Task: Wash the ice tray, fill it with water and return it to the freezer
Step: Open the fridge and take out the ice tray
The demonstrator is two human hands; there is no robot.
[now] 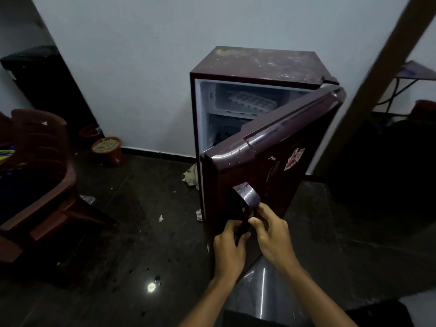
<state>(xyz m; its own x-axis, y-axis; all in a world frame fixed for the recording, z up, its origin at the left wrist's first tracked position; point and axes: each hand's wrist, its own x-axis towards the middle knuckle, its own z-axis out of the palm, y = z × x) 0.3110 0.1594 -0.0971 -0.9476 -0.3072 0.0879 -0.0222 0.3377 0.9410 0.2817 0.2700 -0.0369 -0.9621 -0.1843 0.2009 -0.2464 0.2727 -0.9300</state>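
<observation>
A small maroon fridge [264, 64] stands against the white wall with its door [278, 156] swung partly open towards me. In the freezer compartment at the top lies a white ice tray [252, 100], tilted a little. Both hands grip the door handle [247, 197] at the door's lower edge: my left hand [230, 249] holds it from the left side, my right hand [273, 234] from the right, fingers curled around it. The lower shelves are mostly hidden behind the door.
A stack of brown plastic chairs [40, 175] stands at the left. Two clay pots [107, 149] sit by the wall. Scraps of paper [191, 175] lie on the dark glossy floor [132, 232]. A wooden frame [377, 74] and a dark area are at the right.
</observation>
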